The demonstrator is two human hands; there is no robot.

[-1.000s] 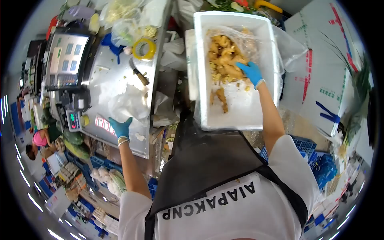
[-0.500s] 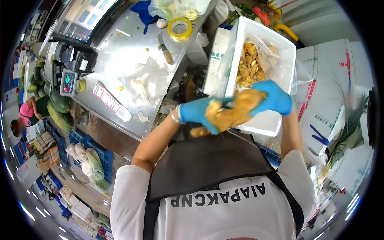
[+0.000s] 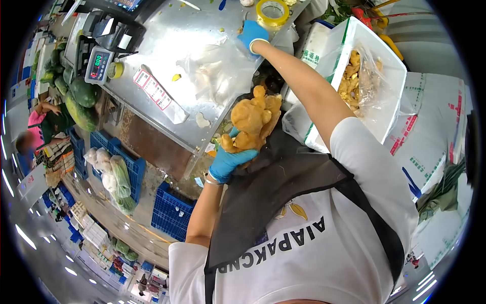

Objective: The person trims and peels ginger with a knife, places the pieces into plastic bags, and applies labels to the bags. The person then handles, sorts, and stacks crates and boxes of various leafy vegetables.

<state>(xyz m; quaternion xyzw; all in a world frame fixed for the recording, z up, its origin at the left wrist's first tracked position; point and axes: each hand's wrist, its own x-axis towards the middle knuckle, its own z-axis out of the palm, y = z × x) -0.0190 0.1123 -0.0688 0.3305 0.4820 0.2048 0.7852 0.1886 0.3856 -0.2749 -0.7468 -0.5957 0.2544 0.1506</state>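
Observation:
A large knobbly piece of ginger (image 3: 248,115) rests in my left hand (image 3: 229,161), the blue-gloved fingers wrapped around its lower end. It is held up in front of the dark apron, beside the metal table's edge. My right hand (image 3: 253,36), also gloved in blue, reaches across to the far edge of the metal table (image 3: 162,50). Its fingers are closed down where a knife lay, and the knife is hidden under them. A roll of yellow tape (image 3: 273,22) lies just beyond that hand. More ginger (image 3: 350,83) sits in a plastic bag inside the white foam box (image 3: 392,101).
A scale display (image 3: 98,65), a strip of printed labels (image 3: 152,88) and a crumpled clear plastic bag (image 3: 210,76) are on the table. Blue crates (image 3: 172,213) stand on the floor at left. Watermelons (image 3: 83,92) and a person in pink (image 3: 36,119) are farther left.
My right hand has let go of the ginger and moved from the foam box to the table, covering the knife. My left hand has moved left with the ginger. The view has shifted.

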